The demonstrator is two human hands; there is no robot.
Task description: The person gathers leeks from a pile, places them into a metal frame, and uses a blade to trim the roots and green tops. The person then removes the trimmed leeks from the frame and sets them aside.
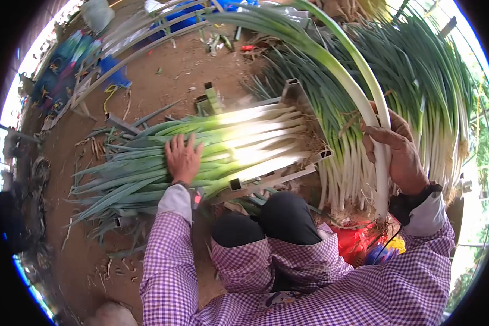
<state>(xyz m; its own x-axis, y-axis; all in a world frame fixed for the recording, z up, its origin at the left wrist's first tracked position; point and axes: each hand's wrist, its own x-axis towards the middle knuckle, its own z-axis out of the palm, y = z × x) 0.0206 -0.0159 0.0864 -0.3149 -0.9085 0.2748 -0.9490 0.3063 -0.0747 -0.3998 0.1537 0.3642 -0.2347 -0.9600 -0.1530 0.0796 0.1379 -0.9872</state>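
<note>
My left hand (183, 157) lies with spread fingers on the green part of a bundle of long green onions (233, 142). The bundle rests sideways in a metal frame (266, 182), roots to the right and leaves to the left. My right hand (399, 149) is closed around the white stem of a green onion (382, 174), held upright at the right. Its roots hang down and its leaves arch up to the upper left.
A large pile of green onions (418, 81) stands behind my right hand. Red plastic (353, 242) lies by my knees. Cut leaves are scattered on the dirt floor (168, 73). Metal rails and a blue bag (114, 70) are at the upper left.
</note>
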